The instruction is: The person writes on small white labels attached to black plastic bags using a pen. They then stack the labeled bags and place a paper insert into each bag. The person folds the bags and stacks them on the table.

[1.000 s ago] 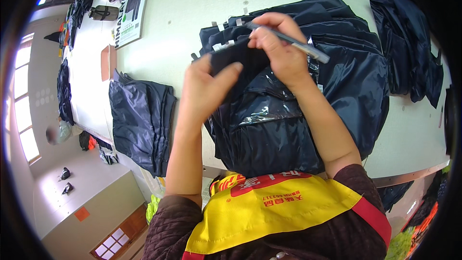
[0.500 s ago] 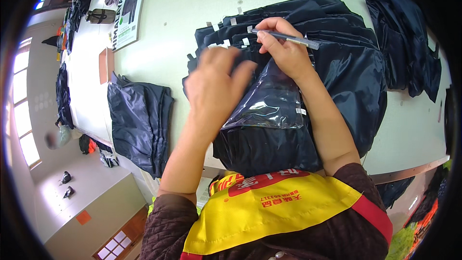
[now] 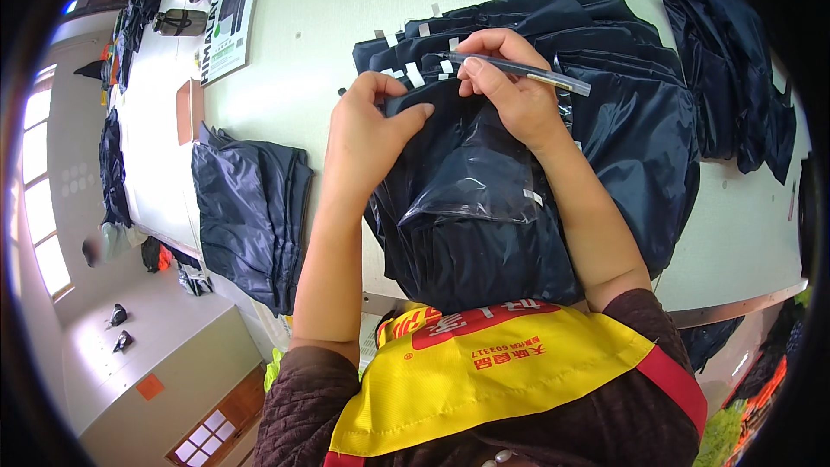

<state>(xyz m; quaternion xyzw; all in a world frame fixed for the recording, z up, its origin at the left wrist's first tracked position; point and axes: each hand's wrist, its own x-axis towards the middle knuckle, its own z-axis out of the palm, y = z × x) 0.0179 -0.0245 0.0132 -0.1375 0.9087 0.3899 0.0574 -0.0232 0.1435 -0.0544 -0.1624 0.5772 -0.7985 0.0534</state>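
Observation:
A stack of dark navy garments (image 3: 622, 134) with small white tags along its far edge lies before me. My left hand (image 3: 363, 134) is at the stack's left far corner, fingers curled over a fold of the upper dark garment (image 3: 424, 143) and thumb on the cloth. Between the fingers of my right hand (image 3: 514, 91) is a clear-barrelled pen (image 3: 545, 75), its tip pointing left toward the white tags (image 3: 413, 75). Over the near part of the stack lies a clear plastic sheet or bag (image 3: 471, 199), below both hands.
Folded dark garments (image 3: 251, 216) lie on the left of the pale table (image 3: 320, 0); more dark garments (image 3: 722, 78) hang over its right part. At the far left are a printed board (image 3: 232, 22), a dark jar (image 3: 180, 22) and a small open box (image 3: 188, 112).
My left hand has come to rest on the garment after a blurred motion. The clear plastic lies lower and flatter, with dark cloth over its far part. The pen has shifted slightly right.

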